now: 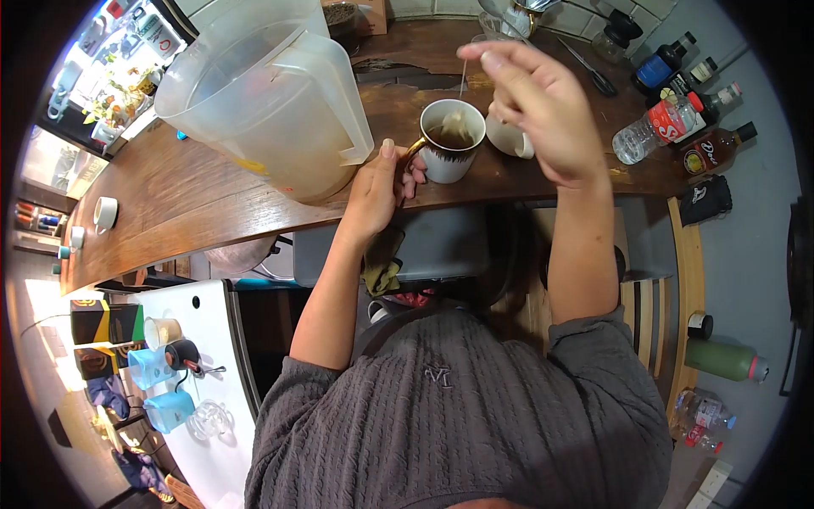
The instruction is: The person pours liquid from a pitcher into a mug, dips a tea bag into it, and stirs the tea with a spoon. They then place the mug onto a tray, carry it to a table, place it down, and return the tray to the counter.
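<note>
A white mug (446,166) with a gold handle and a dark jagged band stands on the wooden counter, brown liquid inside. My left hand (383,188) is closed on its handle from the left. Above the mug my right hand (534,102) pinches a thin tea bag string (462,82) between thumb and finger. The tea bag (458,125) hangs from it, partly in the liquid. Just right of this mug sits a second white cup (507,136), partly hidden behind my right hand. To the left stands a large translucent plastic pitcher (254,110).
Several bottles, among them a clear plastic bottle (644,134), line the counter's right end near the wall. A knife (589,69) lies at the back right. One small white cup (105,214) sits far left. Below the counter's front edge is a grey surface (441,254).
</note>
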The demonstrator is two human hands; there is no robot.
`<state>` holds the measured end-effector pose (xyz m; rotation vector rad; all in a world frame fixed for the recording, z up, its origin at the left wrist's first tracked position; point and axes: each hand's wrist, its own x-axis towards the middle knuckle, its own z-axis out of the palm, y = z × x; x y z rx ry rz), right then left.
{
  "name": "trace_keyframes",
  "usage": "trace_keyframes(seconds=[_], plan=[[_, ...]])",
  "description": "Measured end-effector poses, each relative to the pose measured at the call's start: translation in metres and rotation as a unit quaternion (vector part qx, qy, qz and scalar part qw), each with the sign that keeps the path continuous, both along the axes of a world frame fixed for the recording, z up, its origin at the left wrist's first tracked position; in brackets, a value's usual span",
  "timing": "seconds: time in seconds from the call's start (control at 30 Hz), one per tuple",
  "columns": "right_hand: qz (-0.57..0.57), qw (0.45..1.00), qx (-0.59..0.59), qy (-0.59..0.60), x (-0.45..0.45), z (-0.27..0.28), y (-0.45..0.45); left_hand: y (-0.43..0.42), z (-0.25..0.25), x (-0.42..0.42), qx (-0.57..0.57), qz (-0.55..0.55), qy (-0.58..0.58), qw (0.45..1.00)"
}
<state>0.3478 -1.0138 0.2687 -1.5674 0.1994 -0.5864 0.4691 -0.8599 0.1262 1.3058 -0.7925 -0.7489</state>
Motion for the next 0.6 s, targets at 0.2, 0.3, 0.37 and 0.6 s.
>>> trace_keyframes(seconds=[0.2, 0.3, 0.37, 0.6], plan=[[0.003, 0.999, -0.026, -0.043, -0.005, 0.017, -0.002, -0.001, -0.002, 0.001, -0.003, -0.004, 0.013, 1.000], [-0.015, 1.000, -0.016, -0.013, -0.001, 0.002, 0.004, -0.001, -0.002, 0.001, -0.010, -0.003, 0.020, 1.000], [-0.021, 1.000, 0.001, 0.008, 0.002, -0.016, 0.005, 0.000, -0.001, 0.002, -0.010, -0.001, 0.026, 1.000], [-0.009, 1.000, -0.008, -0.014, 0.003, -0.004, 0.000, 0.002, -0.002, 0.003, -0.009, -0.024, 0.000, 1.000]])
